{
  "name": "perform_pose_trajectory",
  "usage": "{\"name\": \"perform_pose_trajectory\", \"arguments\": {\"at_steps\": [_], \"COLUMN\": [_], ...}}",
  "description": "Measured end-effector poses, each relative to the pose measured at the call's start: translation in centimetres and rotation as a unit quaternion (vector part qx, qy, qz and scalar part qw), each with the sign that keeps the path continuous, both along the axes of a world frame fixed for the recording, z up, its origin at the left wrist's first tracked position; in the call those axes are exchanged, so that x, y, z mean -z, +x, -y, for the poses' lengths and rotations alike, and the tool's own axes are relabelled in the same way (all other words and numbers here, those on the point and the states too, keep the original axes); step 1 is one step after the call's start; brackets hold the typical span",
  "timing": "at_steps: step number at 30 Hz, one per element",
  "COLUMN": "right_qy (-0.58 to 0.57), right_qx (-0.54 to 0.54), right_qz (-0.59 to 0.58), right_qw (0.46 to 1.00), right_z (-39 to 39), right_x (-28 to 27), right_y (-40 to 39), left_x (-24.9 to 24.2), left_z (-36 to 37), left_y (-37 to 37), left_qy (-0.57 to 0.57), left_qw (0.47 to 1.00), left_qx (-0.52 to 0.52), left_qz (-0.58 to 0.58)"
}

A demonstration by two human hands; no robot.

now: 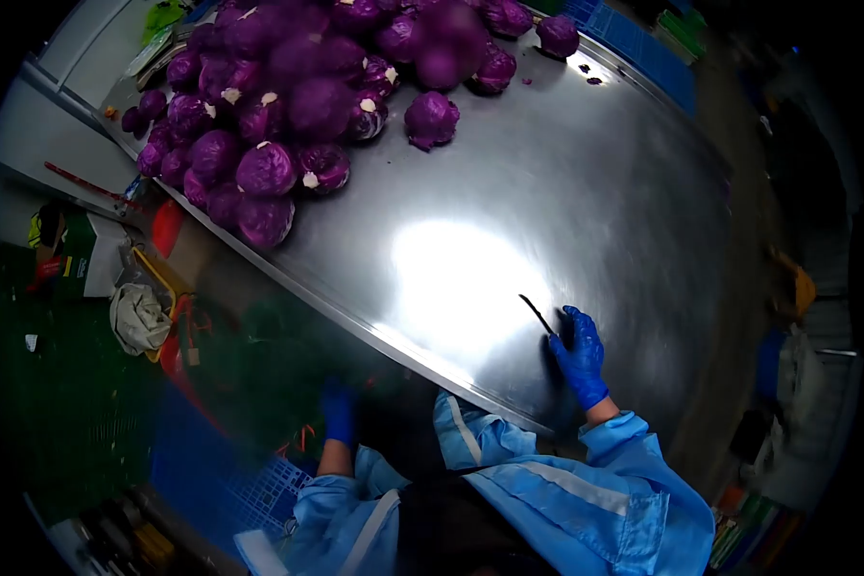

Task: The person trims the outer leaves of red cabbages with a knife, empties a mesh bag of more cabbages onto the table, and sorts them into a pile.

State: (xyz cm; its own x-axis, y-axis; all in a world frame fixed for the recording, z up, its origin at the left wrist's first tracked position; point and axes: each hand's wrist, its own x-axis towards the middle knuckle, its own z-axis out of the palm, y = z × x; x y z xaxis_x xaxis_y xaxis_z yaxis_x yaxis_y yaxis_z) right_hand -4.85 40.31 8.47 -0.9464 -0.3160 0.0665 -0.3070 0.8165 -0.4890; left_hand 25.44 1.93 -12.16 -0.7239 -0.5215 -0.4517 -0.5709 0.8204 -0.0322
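Observation:
A thin dark knife [536,313] is in my right hand [580,355], which wears a blue glove and is over the near right part of the steel table [595,202]. The blade points up and to the left. My left hand [337,411], also in a blue glove, hangs beside the near left edge of the table and is smeared by motion. Many purple cabbages [266,169] are piled at the far left of the table. One cabbage [431,121] stands a little apart from the pile.
A blue plastic crate [269,490] lies on the floor at the lower left. A whitish cloth [140,318] hangs by a yellow frame at the left. Behind the table's far right edge are blue crates [643,53]. Another cabbage [557,36] sits near that edge.

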Motion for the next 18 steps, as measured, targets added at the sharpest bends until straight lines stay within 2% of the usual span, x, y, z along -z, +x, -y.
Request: {"name": "perform_pose_trajectory", "arguments": {"at_steps": [1,2,4,6,8,9,12,14,16,18], "right_qy": [-0.021,-0.042,-0.093,-0.156,-0.191,-0.23,-0.29,-0.31,-0.35,-0.329], "right_qx": [-0.013,-0.026,-0.062,-0.104,-0.139,-0.171,-0.219,-0.232,-0.244,-0.23], "right_qz": [-0.004,-0.008,-0.011,-0.02,-0.022,-0.035,-0.076,-0.099,-0.165,-0.132], "right_qw": [1.0,0.999,0.994,0.982,0.971,0.957,0.929,0.917,0.889,0.906], "right_z": [0.9,2.0,5.8,10.3,16.0,22.6,33.1,39.6,45.9,50.8], "right_x": [0.2,0.4,-1.1,-1.4,-1.9,-4.3,-7.9,-9.8,-10.7,-13.2], "right_y": [-1.1,-2.2,-3.8,-6.3,-9.0,-11.1,-14.5,-17.0,-20.0,-22.3], "left_x": [-0.1,-0.5,-4.4,-13.8,-18.8,-20.8,-24.5,-27.0,-27.8,-29.3], "left_z": [1.1,2.2,4.6,6.9,10.5,14.0,20.8,25.3,30.8,35.5], "left_y": [-0.5,-0.9,-1.8,-6.8,-10.6,-13.0,-18.1,-22.0,-25.4,-28.6], "left_qy": [0.071,0.137,0.216,0.255,0.196,0.163,0.106,0.139,0.125,0.159], "left_qw": [0.977,0.909,0.759,0.668,0.689,0.693,0.71,0.688,0.691,0.672], "left_qx": [-0.12,-0.234,-0.368,-0.42,-0.336,-0.29,-0.209,-0.189,-0.119,-0.111], "left_qz": [-0.161,-0.317,-0.492,-0.559,-0.611,-0.64,-0.664,-0.687,-0.702,-0.715]}}
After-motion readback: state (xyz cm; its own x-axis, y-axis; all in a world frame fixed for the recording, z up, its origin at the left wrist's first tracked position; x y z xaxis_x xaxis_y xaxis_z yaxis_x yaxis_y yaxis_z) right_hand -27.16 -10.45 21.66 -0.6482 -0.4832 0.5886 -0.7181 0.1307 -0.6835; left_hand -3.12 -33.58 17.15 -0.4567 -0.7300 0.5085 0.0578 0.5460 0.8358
